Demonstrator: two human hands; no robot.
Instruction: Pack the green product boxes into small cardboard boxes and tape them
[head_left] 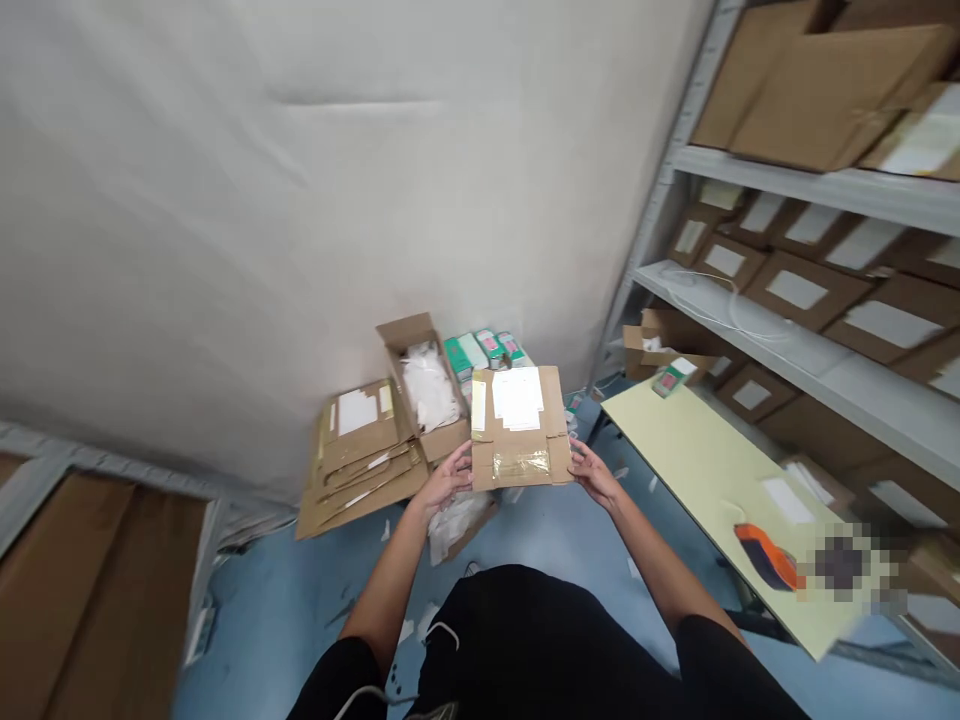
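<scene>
Between my hands is a flattened cardboard box [559,400] with white labels on its upper part and clear tape along its lower part. My left hand [448,478] grips its lower left edge, and my right hand [592,472] has hold of the lower right edge. Just beyond it stand several green and white small boxes [489,346]. To their left, an open carton [446,440] contains white plastic wrapping [429,388]. A stack of flattened cardboard [352,455] lies further left.
Grey shelving [825,365] filled with labelled cartons runs along the right. In front of it, a pale yellow table [697,470] bears a small green box [673,376] and an orange and dark object [766,556]. Paper scraps litter the blue floor [300,620]. Large cartons [97,590] stand at left.
</scene>
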